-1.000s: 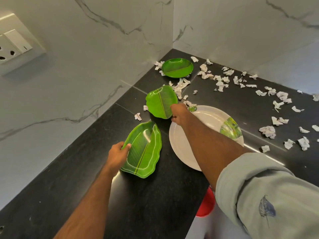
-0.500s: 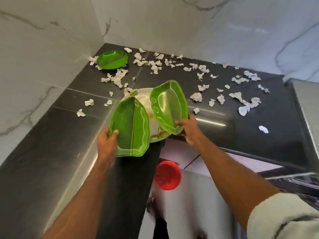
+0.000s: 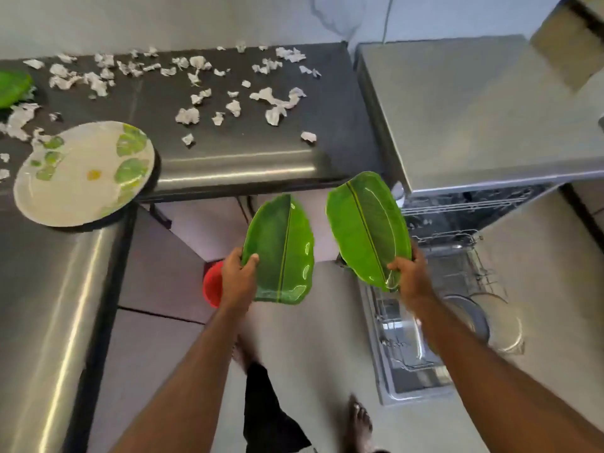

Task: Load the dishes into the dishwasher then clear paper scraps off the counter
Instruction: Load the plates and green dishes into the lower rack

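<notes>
leaf plates [image 3: 281,250] [image 3: 367,228] | gripped by hands [image 3: 237,281] [image 3: 410,277] | beside dishwasher [image 3: 457,263]

Three green leaf-shaped plates show: one [image 3: 281,253] gripped by the left hand [image 3: 237,282], one [image 3: 367,227] gripped by the right hand [image 3: 411,279], and a third [image 3: 13,88] only partly visible at the far left edge of the worktop [image 3: 235,152]. One round white plate with green leaf prints [image 3: 85,173] sits at the worktop's near edge, overhanging the inner corner. Torn paper scraps [image 3: 188,116] lie scattered across the worktop, several dozen at least, too many and too blurred for an exact count; there is one red bowl [image 3: 211,286] and one open dishwasher [image 3: 457,243].
</notes>
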`<state>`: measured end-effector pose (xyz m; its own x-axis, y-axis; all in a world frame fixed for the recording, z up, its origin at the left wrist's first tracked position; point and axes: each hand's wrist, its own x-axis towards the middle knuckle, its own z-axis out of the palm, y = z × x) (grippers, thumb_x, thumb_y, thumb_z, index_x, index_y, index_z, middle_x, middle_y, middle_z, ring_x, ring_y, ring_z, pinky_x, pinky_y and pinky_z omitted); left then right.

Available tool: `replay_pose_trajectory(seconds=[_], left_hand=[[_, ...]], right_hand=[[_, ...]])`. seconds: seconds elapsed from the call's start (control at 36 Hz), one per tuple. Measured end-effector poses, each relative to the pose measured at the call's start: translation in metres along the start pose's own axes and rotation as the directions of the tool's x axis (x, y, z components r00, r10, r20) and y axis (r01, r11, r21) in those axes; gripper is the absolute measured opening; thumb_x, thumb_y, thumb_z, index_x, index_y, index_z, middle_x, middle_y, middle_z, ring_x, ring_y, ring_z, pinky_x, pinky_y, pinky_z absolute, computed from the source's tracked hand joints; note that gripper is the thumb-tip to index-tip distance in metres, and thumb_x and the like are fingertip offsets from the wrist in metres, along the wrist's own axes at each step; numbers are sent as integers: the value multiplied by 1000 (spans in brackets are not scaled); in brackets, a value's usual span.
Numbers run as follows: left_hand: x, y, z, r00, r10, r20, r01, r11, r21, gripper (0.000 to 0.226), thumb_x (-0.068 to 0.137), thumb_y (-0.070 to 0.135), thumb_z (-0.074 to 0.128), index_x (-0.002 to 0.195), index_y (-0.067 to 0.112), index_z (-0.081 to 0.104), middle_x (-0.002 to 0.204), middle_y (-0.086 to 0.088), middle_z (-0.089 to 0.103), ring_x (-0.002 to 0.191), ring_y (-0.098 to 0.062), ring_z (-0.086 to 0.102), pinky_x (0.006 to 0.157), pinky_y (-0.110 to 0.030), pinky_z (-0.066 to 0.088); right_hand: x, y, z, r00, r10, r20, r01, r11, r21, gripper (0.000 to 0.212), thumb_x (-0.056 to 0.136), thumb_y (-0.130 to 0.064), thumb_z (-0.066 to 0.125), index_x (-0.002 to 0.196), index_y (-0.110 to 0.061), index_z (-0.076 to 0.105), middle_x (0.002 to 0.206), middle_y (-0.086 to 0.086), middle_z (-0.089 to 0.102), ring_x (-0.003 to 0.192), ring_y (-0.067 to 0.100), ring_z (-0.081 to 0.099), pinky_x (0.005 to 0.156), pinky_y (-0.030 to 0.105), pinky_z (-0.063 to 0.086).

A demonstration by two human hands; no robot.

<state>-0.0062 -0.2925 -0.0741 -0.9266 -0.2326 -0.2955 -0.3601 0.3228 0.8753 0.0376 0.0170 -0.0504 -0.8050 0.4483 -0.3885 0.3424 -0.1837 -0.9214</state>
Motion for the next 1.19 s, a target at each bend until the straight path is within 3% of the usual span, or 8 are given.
replay_pose_trajectory(seconds=[0.14, 0.31, 0.39, 0.47, 0.67, 0.81, 1.08, 1.19], left_hand=[[-78, -31, 94, 992, -83, 98, 72, 991, 109, 16, 83, 30, 55, 92, 18, 62, 87, -7, 65, 85, -34, 62, 79, -51, 55], [-145, -25, 170, 968, -137, 210, 90, 972, 217, 40, 75, 31, 40, 101, 5, 56, 88, -8, 59, 84, -29, 56, 73, -40, 45], [-144, -34, 202, 957, -152, 247, 79, 956, 283, 32, 79, 29, 42, 101, 8, 52, 91, -16, 63, 85, -35, 60, 74, -43, 48], [-135, -38, 232, 947, -184, 263, 93, 941, 325, 20, 86, 26, 46, 102, 13, 46, 92, -14, 63, 87, -37, 62, 75, -45, 51], [-111, -43, 298, 944, -195, 268, 84, 923, 376, 17, 94, 3, 47, 103, 14, 38, 98, -18, 60, 88, -37, 60, 73, -38, 43], [-104, -41, 340, 940, -173, 294, 49, 922, 384, 14, 98, 6, 45, 105, 12, 34, 95, -15, 58, 81, -33, 56, 69, -35, 38], [-67, -69, 437, 961, -174, 216, 55, 883, 467, 18, 103, 20, 44, 115, 8, 38, 108, -22, 65, 85, -34, 61, 70, -36, 40], [-51, -95, 476, 971, -191, 145, 99, 872, 480, 18, 102, 31, 39, 109, 16, 32, 110, -20, 64, 90, -39, 63, 73, -42, 46]], right_hand=[[-28, 31, -133, 986, 30, -161, -50, 992, -117, 46, 68, 6, 52, 106, -20, 61, 79, 6, 61, 67, 28, 51, 48, 28, 46], [-23, 87, -228, 943, 83, -321, -191, 927, -323, 81, 53, -31, 55, 132, -13, 59, 103, 14, 63, 94, 32, 58, 88, 54, 51], [-2, 138, -269, 924, 152, -351, -304, 849, -433, 95, 55, -53, 53, 146, -30, 44, 125, 19, 63, 113, 40, 59, 98, 59, 46], [-4, 139, -278, 906, 226, -357, -385, 790, -478, 71, 81, -48, 55, 147, -25, 40, 125, 14, 61, 113, 34, 58, 101, 53, 46], [34, 182, -315, 898, 241, -369, -415, 745, -523, 49, 79, -51, 54, 127, -44, 49, 118, 18, 64, 108, 41, 62, 93, 57, 51], [45, 133, -300, 911, 194, -364, -374, 762, -528, 31, 95, -12, 57, 126, -12, 54, 109, 19, 65, 94, 34, 60, 85, 48, 51], [134, 180, -318, 939, 131, -318, -307, 735, -604, 64, 81, -33, 40, 137, -5, 50, 123, 31, 61, 108, 49, 58, 90, 49, 44], [175, 213, -330, 948, 134, -289, -292, 727, -621, 51, 83, -31, 45, 127, -8, 57, 113, 28, 66, 98, 44, 62, 76, 39, 40]])
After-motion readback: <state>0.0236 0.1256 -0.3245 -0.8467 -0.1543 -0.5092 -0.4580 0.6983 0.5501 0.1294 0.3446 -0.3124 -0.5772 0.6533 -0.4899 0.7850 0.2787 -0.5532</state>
